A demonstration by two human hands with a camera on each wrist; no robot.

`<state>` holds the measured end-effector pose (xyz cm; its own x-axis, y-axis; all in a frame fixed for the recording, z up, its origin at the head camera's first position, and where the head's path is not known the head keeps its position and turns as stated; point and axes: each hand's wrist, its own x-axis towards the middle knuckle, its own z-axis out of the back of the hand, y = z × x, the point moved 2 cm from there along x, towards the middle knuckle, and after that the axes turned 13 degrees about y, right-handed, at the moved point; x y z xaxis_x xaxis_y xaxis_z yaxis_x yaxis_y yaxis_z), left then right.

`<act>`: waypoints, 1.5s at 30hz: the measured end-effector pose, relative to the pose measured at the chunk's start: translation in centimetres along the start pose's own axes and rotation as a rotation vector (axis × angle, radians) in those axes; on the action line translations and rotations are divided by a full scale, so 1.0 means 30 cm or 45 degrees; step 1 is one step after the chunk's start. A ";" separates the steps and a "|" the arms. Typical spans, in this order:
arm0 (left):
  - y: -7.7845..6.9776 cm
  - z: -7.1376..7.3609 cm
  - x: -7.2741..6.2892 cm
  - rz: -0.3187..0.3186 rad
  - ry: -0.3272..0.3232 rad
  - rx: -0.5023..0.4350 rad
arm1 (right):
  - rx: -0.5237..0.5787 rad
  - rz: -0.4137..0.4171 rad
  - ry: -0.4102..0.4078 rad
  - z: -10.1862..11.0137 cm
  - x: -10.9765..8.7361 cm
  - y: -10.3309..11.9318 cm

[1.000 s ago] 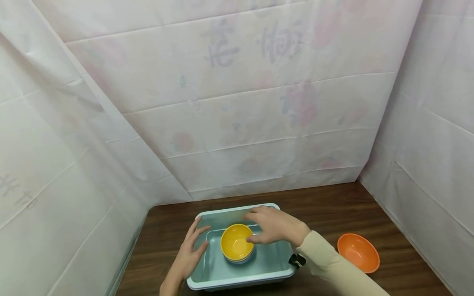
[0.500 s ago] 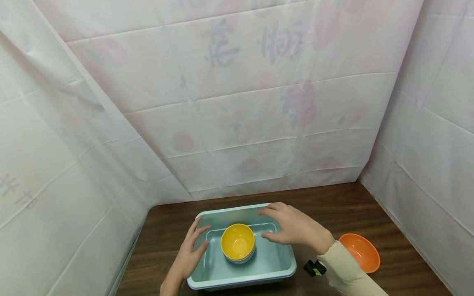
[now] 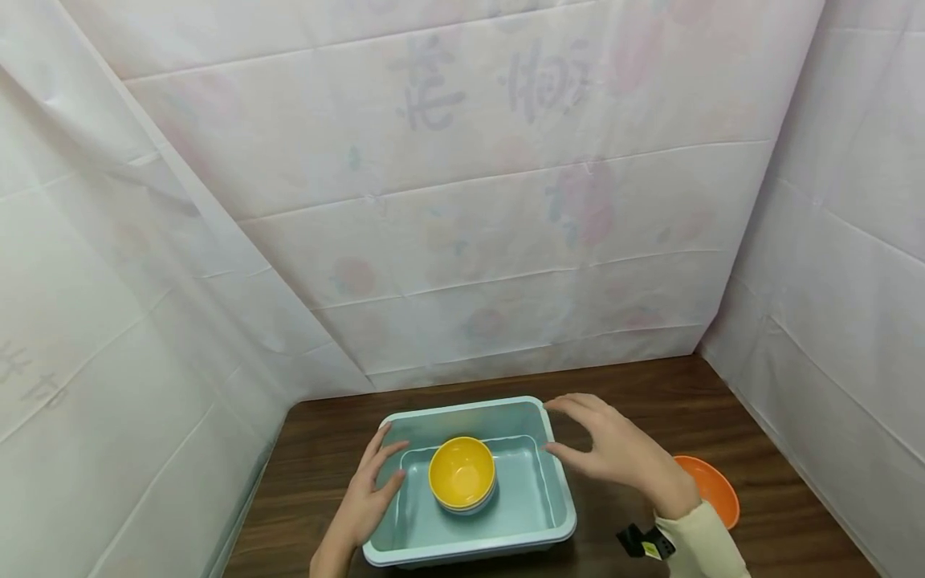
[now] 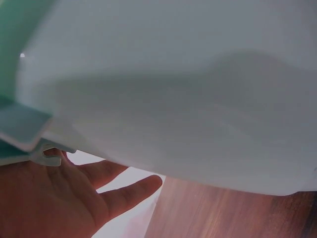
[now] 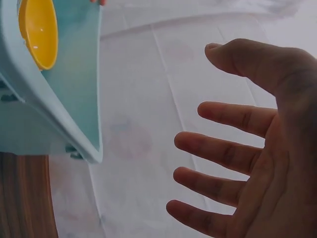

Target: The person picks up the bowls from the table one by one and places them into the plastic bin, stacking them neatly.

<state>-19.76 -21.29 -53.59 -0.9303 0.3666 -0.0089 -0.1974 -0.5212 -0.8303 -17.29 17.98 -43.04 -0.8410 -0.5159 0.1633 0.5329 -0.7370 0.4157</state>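
A yellow bowl point(image 3: 462, 471) tops a small stack of bowls in the light-blue basin point(image 3: 470, 547); the lower bowls show only as pale rims. My left hand point(image 3: 367, 499) is at the basin's left rim with fingers and thumb spread, apart from the stack. Whether it touches the rim I cannot tell. Just right of the basin, my right hand point(image 3: 614, 451) hangs in the air holding nothing, its fingers stretched and apart in the right wrist view. Beyond its wrist sits an orange bowl point(image 3: 714, 488) on the table, partly hidden by the arm.
The dark wooden table point(image 3: 621, 385) carries the basin and the orange bowl. White printed sheeting point(image 3: 506, 241) rises behind it and along both sides. A black wrist strap piece point(image 3: 645, 543) sits by the right sleeve.
My right hand has moved from above the yellow bowl rightward, out past the basin's right rim. More of the orange bowl is now covered by the arm. The left hand has stayed in place.
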 end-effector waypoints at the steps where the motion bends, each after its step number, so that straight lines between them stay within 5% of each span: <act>1: 0.000 0.000 -0.001 0.002 -0.001 0.001 | 0.003 0.000 -0.024 0.001 -0.011 -0.006; 12: -0.001 0.001 -0.001 -0.013 0.001 0.025 | 0.071 -0.119 -0.224 -0.028 -0.137 -0.099; 21: 0.001 0.002 -0.004 0.012 -0.005 0.010 | 0.100 -0.180 -0.177 -0.109 -0.225 -0.166; 32: -0.001 0.001 -0.006 -0.003 -0.011 0.022 | -0.043 -0.172 -0.207 -0.199 -0.317 -0.218; 45: 0.004 0.000 -0.003 -0.005 -0.007 0.006 | -0.248 -0.104 -0.309 -0.190 -0.382 -0.283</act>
<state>-19.69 -21.40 -53.69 -0.9313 0.3643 -0.0023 -0.2025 -0.5231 -0.8278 -11.63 27.65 -53.54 -0.8671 -0.3497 0.3547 0.4510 -0.8535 0.2609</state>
